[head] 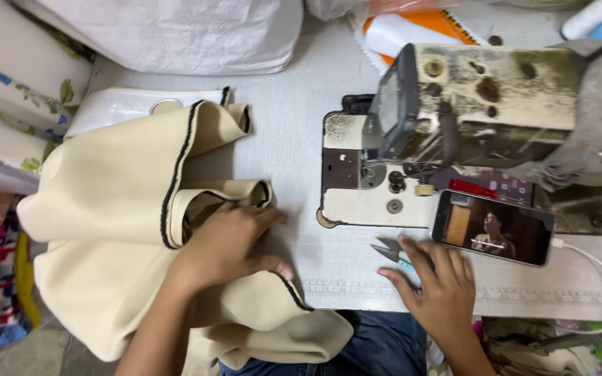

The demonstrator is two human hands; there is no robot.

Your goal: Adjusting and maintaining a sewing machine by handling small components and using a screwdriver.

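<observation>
My left hand (228,240) lies flat, fingers spread, on a folded cream fabric (106,209) with black stitched edges, pressing it on the table. My right hand (433,282) rests palm down on the table's front edge, its fingertips touching small thread snips (390,252) with a blue handle. Whether the fingers grip the snips is unclear. A worn, stained sewing machine (482,104) stands just beyond the right hand, with its flat plate (357,188) between the two hands.
A phone (492,228) showing a video leans against the machine, with a white cable (600,268) running right. A white sack (175,35) and floral cloth (8,76) lie at the back left. An orange-and-white package (412,28) sits behind the machine. Colourful fabrics hang at the left edge.
</observation>
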